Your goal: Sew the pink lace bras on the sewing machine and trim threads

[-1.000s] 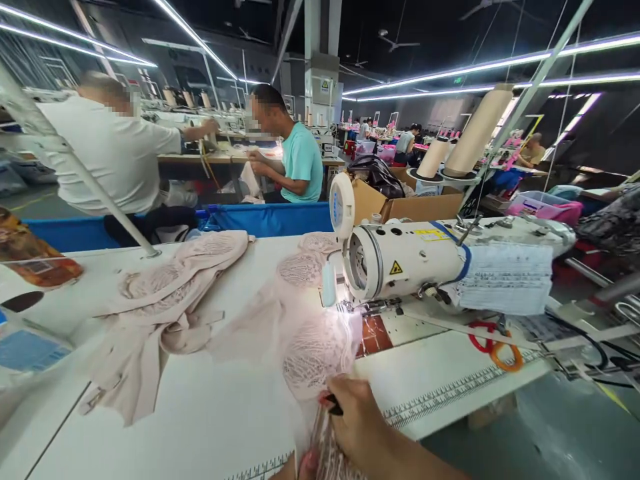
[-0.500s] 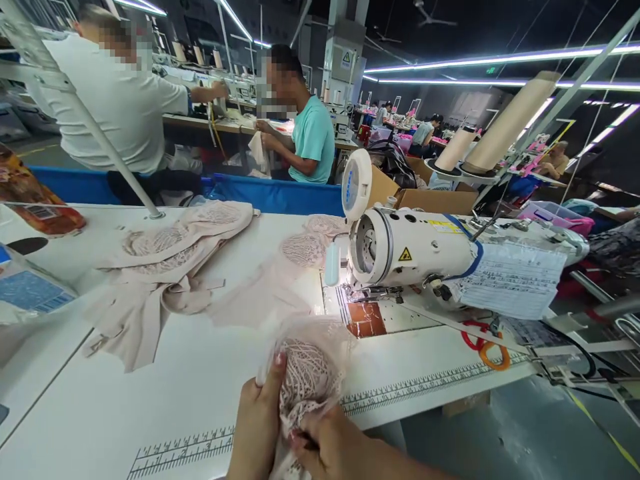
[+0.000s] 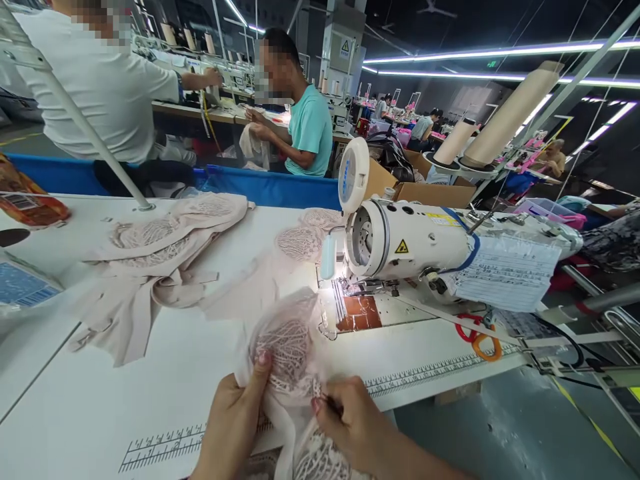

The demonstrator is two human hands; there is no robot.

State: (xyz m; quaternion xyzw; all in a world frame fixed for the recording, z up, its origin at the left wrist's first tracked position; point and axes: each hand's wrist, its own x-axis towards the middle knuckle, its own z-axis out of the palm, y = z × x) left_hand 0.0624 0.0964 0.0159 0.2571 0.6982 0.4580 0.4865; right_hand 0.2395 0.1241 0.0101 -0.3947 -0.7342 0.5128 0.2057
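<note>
A pale pink lace bra (image 3: pixel 285 347), with sheer mesh around its cup, is held above the front of the table. My left hand (image 3: pixel 233 413) grips it at the left, thumb pressed on the lace cup. At the cup's lower right edge, my right hand (image 3: pixel 353 420) is closed in a pinch on the bra's edge. Something small and dark shows between its fingers, too hidden to name. A second lace part hangs below, between the hands. Just beyond the bra stands the sewing machine (image 3: pixel 415 240), its lamp lighting the needle area.
More lace bra pieces (image 3: pixel 145 247) are heaped at the left, and another lace piece (image 3: pixel 300 243) lies behind the needle area. Orange-handled scissors (image 3: pixel 486 343) rest near the right front edge. A printed ruler (image 3: pixel 440 367) runs along the front. Two co-workers sit beyond the blue cloth trough (image 3: pixel 270 187).
The bra has shifted left and opened out, uncovering a second lace part below. My right hand has moved slightly right, away from my left. The whole view has shifted a little.
</note>
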